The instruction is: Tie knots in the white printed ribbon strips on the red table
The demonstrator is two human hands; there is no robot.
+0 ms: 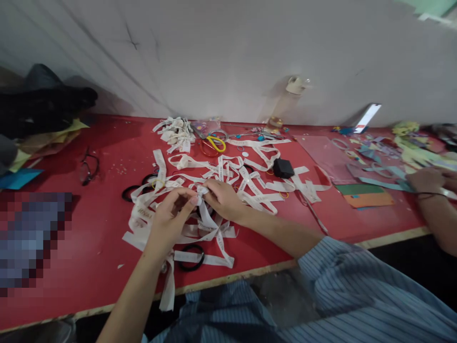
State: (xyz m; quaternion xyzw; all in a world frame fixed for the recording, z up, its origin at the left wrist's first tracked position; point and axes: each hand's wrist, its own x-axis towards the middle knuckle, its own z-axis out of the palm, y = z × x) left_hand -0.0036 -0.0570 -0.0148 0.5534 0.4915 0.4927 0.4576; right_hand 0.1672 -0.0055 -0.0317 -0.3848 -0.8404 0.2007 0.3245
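My left hand [173, 213] and my right hand [224, 199] meet over a tangle of printed white ribbon [143, 216]. Between them is a bunched, knotted piece of white ribbon [202, 190], pinched by the fingertips of both hands. Its loose tails hang down toward the pile. Under and around my hands lie more ribbon lengths and several black rings; one black ring [203, 257] rests near the front edge, with ribbon running across it. What lies directly beneath my fingers is partly hidden.
Yellow-handled scissors [216, 143] and a heap of ribbon scraps [178, 133] lie at the back. A black block [283, 168] sits right of the pile. Eyeglasses [89, 167] are on the left. At far right, another person's hands [426, 181] work among coloured strips; a phone [367, 118] leans on the wall.
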